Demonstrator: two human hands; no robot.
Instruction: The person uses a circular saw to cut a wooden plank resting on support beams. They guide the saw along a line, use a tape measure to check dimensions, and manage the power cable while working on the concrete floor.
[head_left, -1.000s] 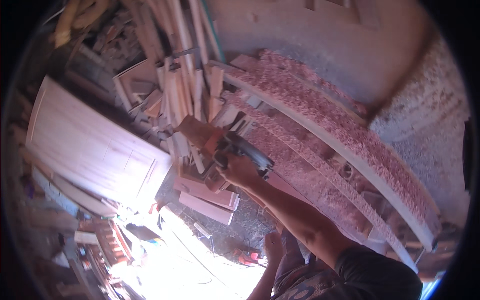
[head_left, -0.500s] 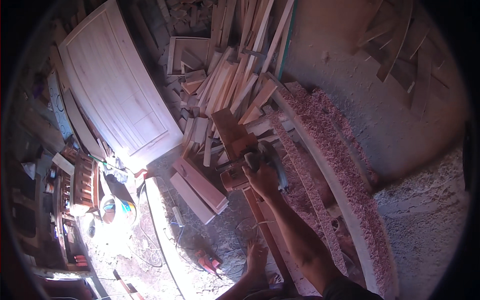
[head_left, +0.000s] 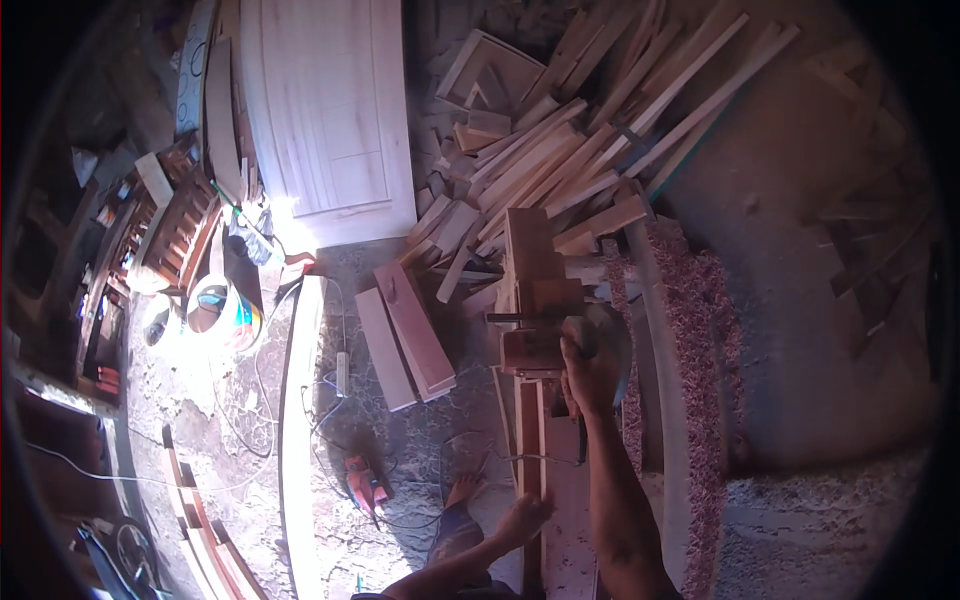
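My right hand (head_left: 592, 375) is wrapped round the grip of a circular saw (head_left: 532, 350). It has a reddish-brown body, a flat base and a rounded grey guard on its right. The saw rests on a long wooden workpiece (head_left: 570, 500) that runs toward me. Beside the workpiece's left edge, my left hand (head_left: 525, 518) is closed, fingers curled in; whatever they hold, if anything, does not show. A thin cable (head_left: 520, 458) crosses the workpiece between my hands. The saw's blade is hidden.
A pale panelled door (head_left: 335, 120) lies at the upper left, beside piled wood strips (head_left: 560, 160). Two short boards (head_left: 405, 335) lie left of the saw. Pink shavings (head_left: 705, 370) cover a long beam on the right. A red power tool (head_left: 365, 488) and cables are on the floor.
My view has turned, so the scene swings round and the workpiece stands more upright. My right hand keeps its hold on the saw. The left hand now shows closed beside the workpiece.
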